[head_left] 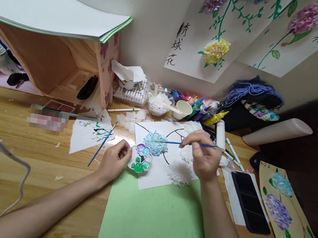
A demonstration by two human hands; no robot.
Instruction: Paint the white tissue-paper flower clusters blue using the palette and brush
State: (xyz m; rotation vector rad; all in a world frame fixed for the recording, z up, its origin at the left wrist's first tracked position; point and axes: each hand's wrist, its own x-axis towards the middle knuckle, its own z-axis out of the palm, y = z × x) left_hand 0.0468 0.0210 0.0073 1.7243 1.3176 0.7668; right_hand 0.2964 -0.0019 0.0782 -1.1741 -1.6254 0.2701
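My right hand (205, 156) is closed around a thin blue paintbrush (173, 142), held nearly level with its tip at the light-blue textured flower (154, 138). Whether the bristles touch the petals I cannot tell. The flower sits on a white sheet (148, 182) with black stem lines and several raised white clusters (179, 174). My left hand (113, 162) pinches the edge of a small flower-shaped paint palette (140, 168) just below the blue flower. Green, purple, blue and dark paint fill its wells. Beneath the white sheet lies a green sheet (155, 216).
A second paintbrush (101, 146) rests by a paint-smeared paper (81, 138) on the left. Paint bottles (201, 112), a paper cup (182, 108) and a bowl (159, 105) stand along the wall. At right lie a phone (250, 201) and a finished flower picture (291, 222). Cables (22, 177) cross the left side.
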